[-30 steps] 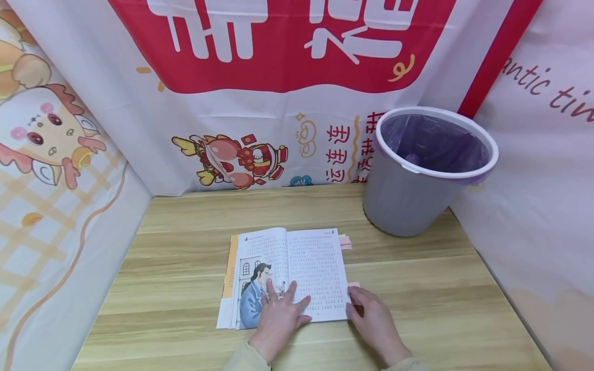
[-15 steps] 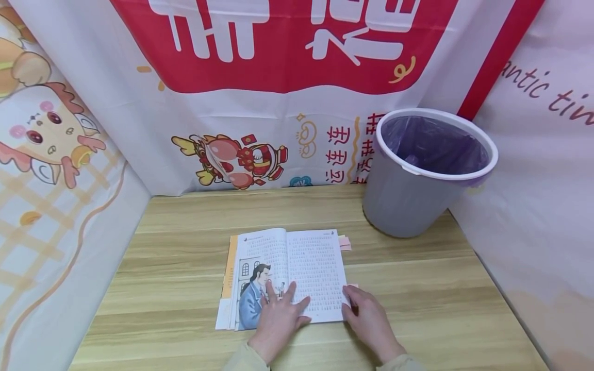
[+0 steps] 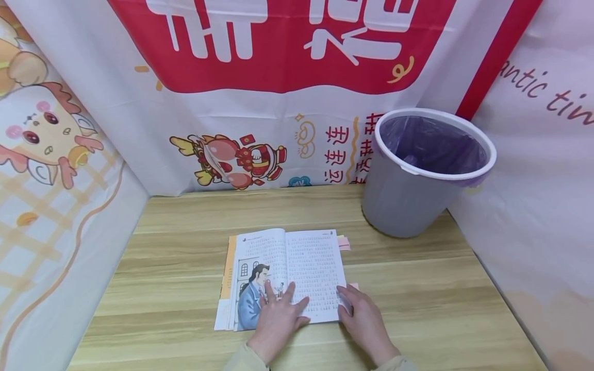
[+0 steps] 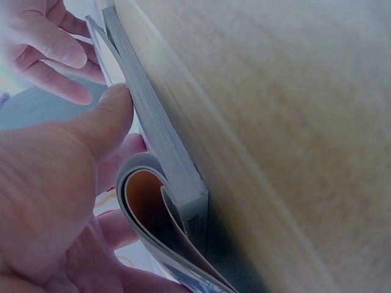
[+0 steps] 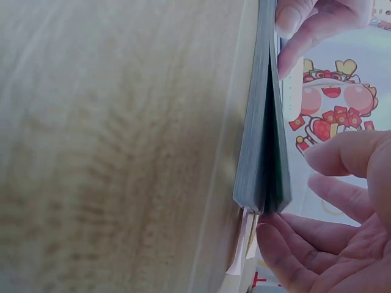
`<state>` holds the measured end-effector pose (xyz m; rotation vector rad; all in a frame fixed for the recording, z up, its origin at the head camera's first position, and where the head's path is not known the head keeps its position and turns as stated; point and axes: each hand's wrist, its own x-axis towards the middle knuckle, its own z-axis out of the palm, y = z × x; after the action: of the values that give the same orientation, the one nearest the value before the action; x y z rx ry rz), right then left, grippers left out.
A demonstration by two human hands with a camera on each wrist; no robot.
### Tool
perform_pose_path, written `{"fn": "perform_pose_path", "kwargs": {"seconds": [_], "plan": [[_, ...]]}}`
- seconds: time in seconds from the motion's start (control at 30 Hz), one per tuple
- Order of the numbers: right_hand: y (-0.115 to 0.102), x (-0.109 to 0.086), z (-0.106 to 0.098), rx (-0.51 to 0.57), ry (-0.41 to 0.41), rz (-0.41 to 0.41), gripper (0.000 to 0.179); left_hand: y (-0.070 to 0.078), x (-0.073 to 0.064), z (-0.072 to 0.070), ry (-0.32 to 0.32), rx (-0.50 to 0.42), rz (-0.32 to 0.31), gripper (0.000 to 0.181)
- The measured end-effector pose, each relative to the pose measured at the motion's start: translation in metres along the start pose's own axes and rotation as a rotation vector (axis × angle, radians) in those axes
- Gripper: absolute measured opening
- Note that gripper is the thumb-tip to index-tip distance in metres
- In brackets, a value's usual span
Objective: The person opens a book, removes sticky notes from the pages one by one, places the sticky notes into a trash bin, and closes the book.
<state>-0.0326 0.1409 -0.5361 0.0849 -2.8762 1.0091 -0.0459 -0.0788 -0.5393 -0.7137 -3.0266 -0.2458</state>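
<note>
An open book (image 3: 313, 257) lies on the table, printed text on both pages and a drawing of a person in a blue coat on the left page. My left hand (image 3: 278, 317) rests across the lower middle of it, fingers spread over the fold. In the left wrist view the left hand's thumb (image 4: 113, 116) touches the lower edge of the pages. At the lower right edge is my right hand (image 3: 366, 314). The right wrist view has its fingers (image 5: 275, 250) against the page edges and its thumb apart from the paper. A dark gap there divides the right-hand pages into two layers.
Pink paper tabs (image 3: 344, 243) stick out from the book's right side. A grey waste bin (image 3: 399, 201) with a purple liner stands at the table's back right. Printed cloths (image 3: 278, 103) hang behind and along both sides of the wooden table (image 3: 185, 216).
My right hand has shifted slightly left, further over the right page's edge. The right page's lower outer edge has moved a little left with it. My left hand stays in place.
</note>
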Motion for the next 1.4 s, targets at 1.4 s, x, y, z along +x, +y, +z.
{"fn": "perform_pose_path", "kwargs": {"seconds": [1.4], "plan": [[-0.038,-0.007,0.008,0.360,0.165,-0.344,0.095,-0.008,0.000,-0.006,-0.050,-0.248,-0.160,0.098]]}}
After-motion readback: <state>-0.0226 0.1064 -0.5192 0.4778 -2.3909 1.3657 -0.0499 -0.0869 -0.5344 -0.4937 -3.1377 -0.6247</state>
